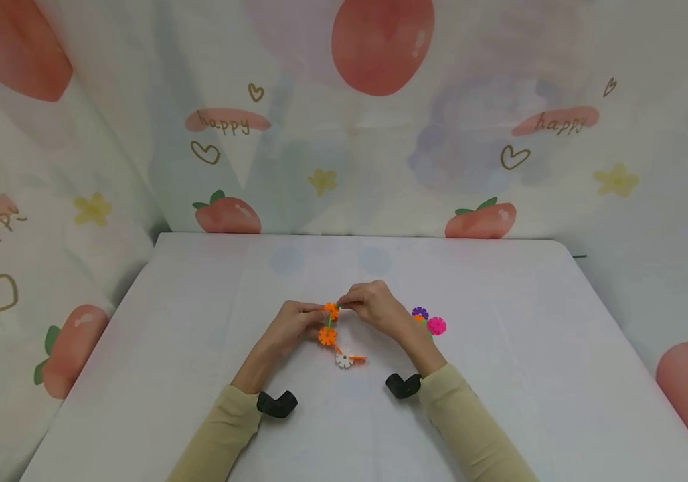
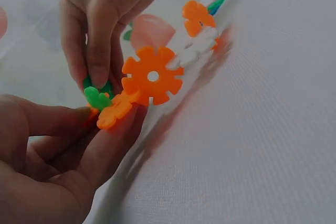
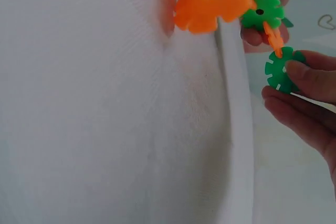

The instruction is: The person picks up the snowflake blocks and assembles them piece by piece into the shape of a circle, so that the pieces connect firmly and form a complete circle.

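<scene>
Toothed plastic snowflake discs, slotted edge to edge, form a short chain between the two hands; an orange disc and a white disc belong to it. My left hand pinches the chain's far end between thumb and fingers. From the right, my right hand pinches a dark green disc with thumb and fingertips. In the right wrist view, this disc meets a thin edge-on orange disc, which joins a brighter green disc beside the left hand. The chain's other end hangs toward the front.
A second cluster of discs lies right of the right forearm, with a pink disc and a purple disc. White cloth covers the table. A patterned curtain rises behind it. Each wrist carries a black camera.
</scene>
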